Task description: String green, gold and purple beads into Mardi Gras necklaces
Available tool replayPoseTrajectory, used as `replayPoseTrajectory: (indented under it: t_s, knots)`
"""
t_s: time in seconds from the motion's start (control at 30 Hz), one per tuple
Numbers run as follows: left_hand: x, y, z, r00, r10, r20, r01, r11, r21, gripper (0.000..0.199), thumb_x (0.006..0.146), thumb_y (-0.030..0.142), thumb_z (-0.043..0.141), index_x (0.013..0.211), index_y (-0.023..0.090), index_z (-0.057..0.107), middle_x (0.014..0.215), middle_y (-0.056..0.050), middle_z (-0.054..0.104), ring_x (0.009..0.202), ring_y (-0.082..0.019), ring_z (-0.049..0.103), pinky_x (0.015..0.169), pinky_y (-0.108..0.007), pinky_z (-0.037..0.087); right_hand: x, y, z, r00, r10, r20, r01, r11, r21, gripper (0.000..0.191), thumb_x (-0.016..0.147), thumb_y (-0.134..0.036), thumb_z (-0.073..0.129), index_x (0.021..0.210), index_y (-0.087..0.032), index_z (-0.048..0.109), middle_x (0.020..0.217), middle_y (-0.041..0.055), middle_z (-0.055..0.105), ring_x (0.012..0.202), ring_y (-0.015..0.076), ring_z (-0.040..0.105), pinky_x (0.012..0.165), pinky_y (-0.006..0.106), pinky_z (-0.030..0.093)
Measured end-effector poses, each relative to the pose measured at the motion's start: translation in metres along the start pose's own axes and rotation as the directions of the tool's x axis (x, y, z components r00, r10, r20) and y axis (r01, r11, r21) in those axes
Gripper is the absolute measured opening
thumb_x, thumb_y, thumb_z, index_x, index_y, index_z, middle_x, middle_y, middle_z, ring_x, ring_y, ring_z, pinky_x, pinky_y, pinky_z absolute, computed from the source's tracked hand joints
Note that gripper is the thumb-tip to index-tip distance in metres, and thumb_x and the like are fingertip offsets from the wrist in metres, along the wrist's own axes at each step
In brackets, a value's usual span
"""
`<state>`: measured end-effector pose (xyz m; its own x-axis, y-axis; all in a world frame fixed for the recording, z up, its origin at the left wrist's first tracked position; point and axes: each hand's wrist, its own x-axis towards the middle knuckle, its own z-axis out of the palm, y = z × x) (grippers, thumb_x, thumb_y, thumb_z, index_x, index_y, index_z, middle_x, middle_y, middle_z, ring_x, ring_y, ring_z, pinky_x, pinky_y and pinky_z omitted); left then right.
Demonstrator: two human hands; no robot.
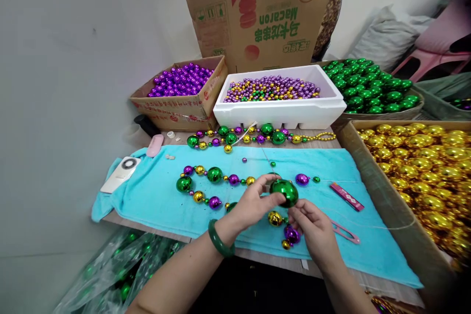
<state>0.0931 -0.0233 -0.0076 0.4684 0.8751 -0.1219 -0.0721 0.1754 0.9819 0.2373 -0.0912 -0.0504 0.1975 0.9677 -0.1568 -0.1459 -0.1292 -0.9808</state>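
Note:
My left hand [255, 203], with a green bangle [220, 239] on its wrist, grips a large shiny green bead [284, 193] between thumb and fingers. Close against the bead's lower right side, my right hand [311, 225] pinches with thumb and forefinger; what lies in that pinch is too small to make out. Below it hang a gold bead [274, 218] and a purple bead [292, 234]. A strand of purple, gold and green beads [214, 174] curves over the blue towel [147, 196], partly hidden by my left hand. Right of the green bead lies a loose-looking purple bead [302, 179] on thin string.
Behind the towel lies another bead strand [246, 139]. Purple beads fill a cardboard box [172, 113]; a white foam box [279, 113] holds small mixed beads. Green beads [368, 86] and a box of gold beads [427, 171] stand right. A pink tool [346, 232] and red packet [347, 196] lie nearby.

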Motion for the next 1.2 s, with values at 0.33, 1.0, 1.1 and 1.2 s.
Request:
replayPoseTrajectory:
  t_s: [0.33,1.0,1.1,1.2]
  knots:
    - [0.105,-0.019,-0.092,0.973,0.097,-0.210,0.117,0.577,0.808,0.013,0.068,0.011,0.061,0.077,0.015,0.070,0.095,-0.012,0.063,0.101,-0.029,0.055,0.097,-0.039,0.035,0.001,-0.001,-0.015,0.998,0.021,-0.053,-0.021,1.000,0.005,0.032,0.072,-0.044,0.066,0.064,-0.017,0.051,0.055,-0.0010,0.053,0.049,0.0092,0.045,0.045,0.020,0.034]
    - [0.047,0.028,-0.062,0.990,-0.091,-0.103,0.039,0.904,-0.426,0.020,0.082,0.026,0.058,0.097,0.013,0.063,0.081,-0.005,0.063,0.064,-0.009,0.059,0.057,-0.019,0.049,0.005,0.004,-0.010,0.999,0.050,0.013,-0.049,0.995,-0.086,0.035,0.070,-0.051,0.063,0.068,-0.016,0.058,0.053,-0.0009,0.047,0.049,0.0112,0.041,0.047,0.023,0.032]
    - [0.045,0.030,-0.062,0.990,-0.082,-0.112,0.026,0.902,-0.431,0.021,0.082,0.026,0.058,0.098,0.014,0.064,0.083,-0.005,0.063,0.066,-0.009,0.059,0.059,-0.020,0.049,0.004,0.003,-0.009,0.999,0.046,0.028,-0.044,0.996,-0.083,0.035,0.072,-0.050,0.062,0.067,-0.016,0.057,0.052,-0.0013,0.047,0.049,0.0108,0.040,0.047,0.023,0.032]
    - [0.043,0.031,-0.063,0.992,-0.065,-0.110,0.010,0.899,-0.437,0.021,0.082,0.025,0.058,0.099,0.014,0.064,0.085,-0.005,0.062,0.068,-0.009,0.059,0.061,-0.021,0.050,0.004,0.004,-0.008,0.998,0.042,0.039,-0.039,0.996,-0.080,0.032,0.074,-0.048,0.061,0.068,-0.016,0.057,0.053,-0.0016,0.047,0.048,0.0104,0.040,0.047,0.022,0.032]
